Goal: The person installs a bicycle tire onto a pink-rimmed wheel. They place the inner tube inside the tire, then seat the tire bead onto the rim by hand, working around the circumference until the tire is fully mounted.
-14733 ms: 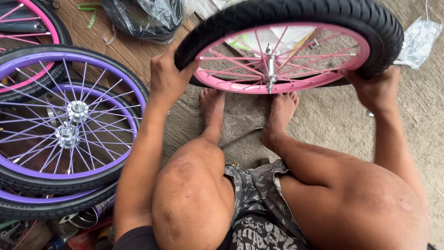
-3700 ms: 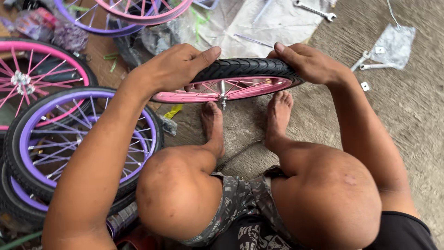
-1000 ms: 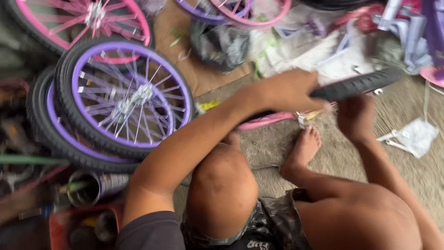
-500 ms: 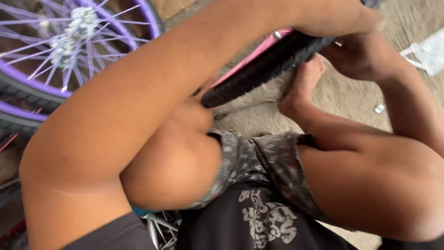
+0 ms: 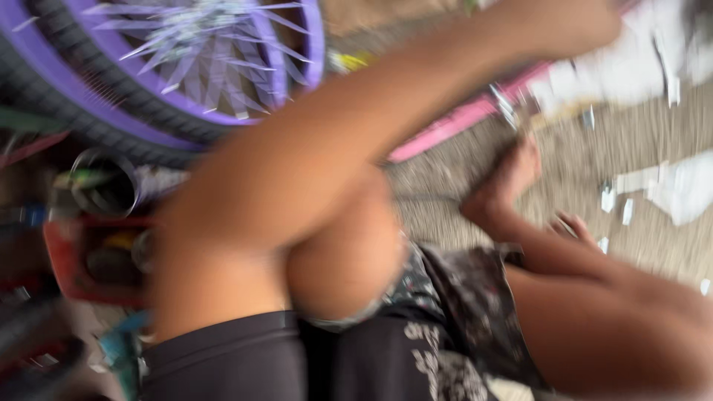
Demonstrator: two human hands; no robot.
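One purple wheel (image 5: 171, 111) lies at far left, its spokes a blur, with an open can (image 5: 104, 182) and a red tray (image 5: 70, 260) of odds and ends just below it. My left arm crosses the whole view from there, over my bent knee (image 5: 349, 260), up to the top right. My left hand (image 5: 579, 22) ends above the pink rim (image 5: 445, 126). It is so smeared that I cannot tell whether it grips the rim or only rests on it.

The rim lies tilted on the ground between knee and foot (image 5: 505, 186), its axle (image 5: 505, 108) sticking out just above my toes. To handle it well, I judge I should keep a firm hold near the top edge, steady the lower edge with my foot, and keep my toes off the axle end.

Pale tips by my shin may be my right hand (image 5: 573, 225); I cannot tell its state. White scraps (image 5: 683, 186) and a white sheet (image 5: 616, 59) litter the ground to the right, close enough to slide under the rim. My own arm hides most of the rim.
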